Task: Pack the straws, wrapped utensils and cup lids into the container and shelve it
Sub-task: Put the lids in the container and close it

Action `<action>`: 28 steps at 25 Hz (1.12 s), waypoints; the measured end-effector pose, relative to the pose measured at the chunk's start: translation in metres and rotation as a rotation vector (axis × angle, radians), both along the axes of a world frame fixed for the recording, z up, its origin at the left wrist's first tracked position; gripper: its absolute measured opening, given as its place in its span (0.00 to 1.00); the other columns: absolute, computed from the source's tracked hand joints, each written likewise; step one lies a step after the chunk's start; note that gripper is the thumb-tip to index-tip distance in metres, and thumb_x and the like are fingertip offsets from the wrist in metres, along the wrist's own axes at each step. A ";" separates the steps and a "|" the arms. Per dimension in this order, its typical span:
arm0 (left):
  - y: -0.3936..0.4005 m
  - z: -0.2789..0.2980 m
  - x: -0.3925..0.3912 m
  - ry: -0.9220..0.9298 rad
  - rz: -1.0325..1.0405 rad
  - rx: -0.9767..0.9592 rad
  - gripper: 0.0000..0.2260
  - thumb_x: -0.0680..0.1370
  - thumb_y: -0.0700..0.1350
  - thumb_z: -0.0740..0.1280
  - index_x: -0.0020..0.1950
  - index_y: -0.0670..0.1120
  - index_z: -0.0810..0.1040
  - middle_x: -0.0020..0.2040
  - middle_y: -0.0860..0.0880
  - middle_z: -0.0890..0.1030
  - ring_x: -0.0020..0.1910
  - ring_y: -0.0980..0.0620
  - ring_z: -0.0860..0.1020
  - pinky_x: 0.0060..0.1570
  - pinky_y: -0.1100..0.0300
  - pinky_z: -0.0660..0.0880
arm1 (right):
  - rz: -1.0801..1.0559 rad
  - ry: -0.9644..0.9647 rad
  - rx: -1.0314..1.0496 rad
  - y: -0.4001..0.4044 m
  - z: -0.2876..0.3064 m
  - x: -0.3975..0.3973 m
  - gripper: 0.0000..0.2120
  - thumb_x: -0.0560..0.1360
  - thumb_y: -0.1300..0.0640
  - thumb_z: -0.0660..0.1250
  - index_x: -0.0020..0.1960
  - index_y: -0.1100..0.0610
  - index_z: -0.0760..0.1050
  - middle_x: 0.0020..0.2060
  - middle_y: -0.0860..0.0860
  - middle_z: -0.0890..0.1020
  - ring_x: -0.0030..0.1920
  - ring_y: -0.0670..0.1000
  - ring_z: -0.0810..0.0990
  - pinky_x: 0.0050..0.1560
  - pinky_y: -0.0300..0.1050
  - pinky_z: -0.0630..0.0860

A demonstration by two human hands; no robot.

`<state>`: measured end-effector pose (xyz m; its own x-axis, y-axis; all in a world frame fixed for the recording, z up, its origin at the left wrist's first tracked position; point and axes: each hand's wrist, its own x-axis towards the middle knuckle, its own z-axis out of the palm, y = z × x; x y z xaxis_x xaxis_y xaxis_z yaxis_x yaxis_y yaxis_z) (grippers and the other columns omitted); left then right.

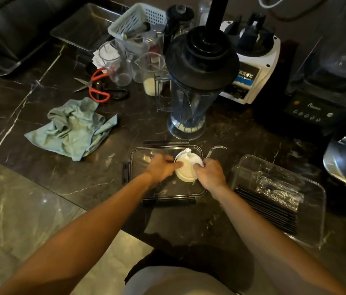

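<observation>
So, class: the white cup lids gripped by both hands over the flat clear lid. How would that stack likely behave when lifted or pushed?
The white cup lids look like thin plastic, so probably light. Being stacked loosely, they may slide apart, which may be why the left hand and right hand grip from both sides. Round and flat, one dropped on edge might roll on the smooth countertop.
</observation>
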<state>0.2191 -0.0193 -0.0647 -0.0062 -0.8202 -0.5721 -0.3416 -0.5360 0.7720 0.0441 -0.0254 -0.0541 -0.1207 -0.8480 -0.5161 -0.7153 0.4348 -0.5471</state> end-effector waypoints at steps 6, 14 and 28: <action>0.005 0.001 0.000 0.142 0.122 0.158 0.16 0.76 0.46 0.77 0.59 0.38 0.83 0.57 0.38 0.85 0.55 0.46 0.84 0.59 0.51 0.81 | -0.039 -0.040 0.012 0.004 0.006 0.002 0.19 0.76 0.47 0.68 0.63 0.56 0.78 0.57 0.53 0.80 0.55 0.54 0.80 0.39 0.42 0.72; 0.014 0.019 -0.002 0.320 0.215 0.135 0.11 0.76 0.45 0.77 0.54 0.42 0.83 0.55 0.39 0.87 0.55 0.44 0.86 0.55 0.52 0.83 | -0.095 -0.231 -0.034 0.013 0.018 -0.010 0.11 0.77 0.51 0.70 0.56 0.56 0.77 0.52 0.54 0.83 0.51 0.53 0.82 0.50 0.51 0.81; -0.016 0.082 -0.191 0.248 -0.052 -0.208 0.12 0.77 0.46 0.76 0.57 0.43 0.80 0.46 0.47 0.84 0.48 0.48 0.84 0.52 0.49 0.83 | -0.476 -0.509 -0.309 0.041 0.092 -0.190 0.10 0.78 0.54 0.73 0.57 0.56 0.80 0.50 0.52 0.85 0.48 0.48 0.84 0.37 0.34 0.77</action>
<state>0.0282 -0.0356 0.0173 -0.1695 -0.9143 -0.3680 -0.1522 -0.3446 0.9263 -0.1462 0.0151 0.0381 -0.3200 -0.8792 -0.3531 -0.1163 0.4063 -0.9063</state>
